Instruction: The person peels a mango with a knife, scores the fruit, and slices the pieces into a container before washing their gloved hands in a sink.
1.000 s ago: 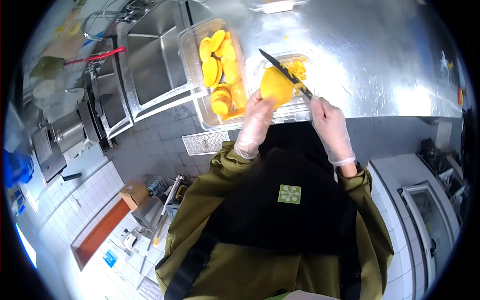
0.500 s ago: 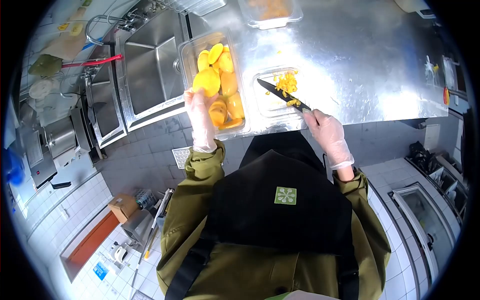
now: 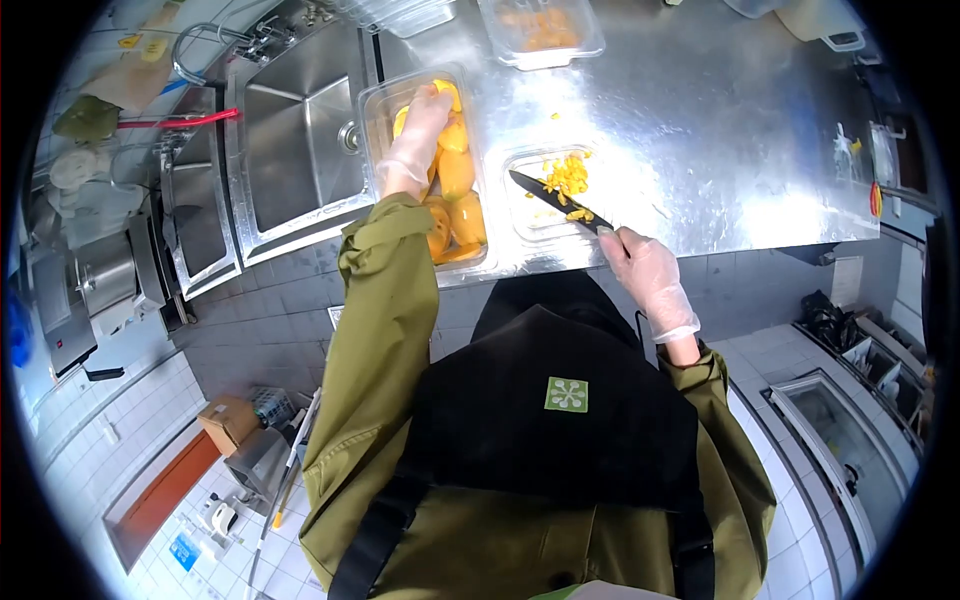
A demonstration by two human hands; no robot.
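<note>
My gloved left hand (image 3: 424,130) reaches into a clear plastic tub (image 3: 372,98) of peeled mango pieces (image 3: 457,176). Its fingers curl round a mango piece near the far end, though the fingertips are partly hidden. In my gloved right hand (image 3: 645,272) is the handle of a black-bladed knife (image 3: 540,190). The blade points up and left over a smaller clear container (image 3: 526,216), where small diced mango (image 3: 567,176) lies in a heap. Some bits cling beside the blade.
Steel sinks (image 3: 300,150) with a tap (image 3: 262,45) adjoin the steel worktable (image 3: 700,130) on the left. At the back stands another clear container (image 3: 545,50) with orange contents. A white jug-like vessel (image 3: 825,25) is at the far right corner.
My left hand has moved forward, deeper over the tub, and the large mango piece it held up is now mostly hidden. My right hand keeps the knife almost in place.
</note>
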